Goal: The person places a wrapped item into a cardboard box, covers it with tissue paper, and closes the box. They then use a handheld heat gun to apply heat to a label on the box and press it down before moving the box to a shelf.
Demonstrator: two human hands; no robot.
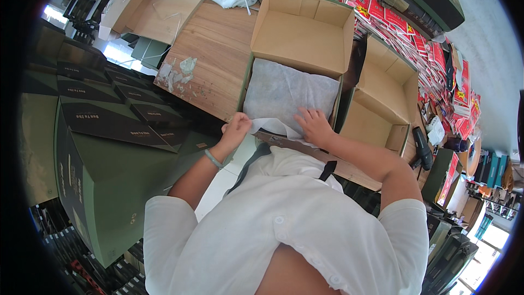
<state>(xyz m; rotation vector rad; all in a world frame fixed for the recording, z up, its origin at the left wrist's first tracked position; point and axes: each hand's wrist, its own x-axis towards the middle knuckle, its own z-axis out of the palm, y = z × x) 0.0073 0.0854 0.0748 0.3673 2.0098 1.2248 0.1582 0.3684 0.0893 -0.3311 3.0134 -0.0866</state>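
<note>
In front of me stands an open cardboard box, its lid folded back away from me. White wrapping paper fills its base and covers whatever lies inside. My left hand is at the box's near left corner, fingers closed on the paper's loose edge. Flat on the paper near the right front lies my right hand, its fingers spread. Between the two hands, a strip of paper sticks out over the box's front edge.
A second open box stands close on the right, beside a black hair dryer. Stacked red packets line the back. Paper scraps lie on the wooden table. Large green boxes crowd the left.
</note>
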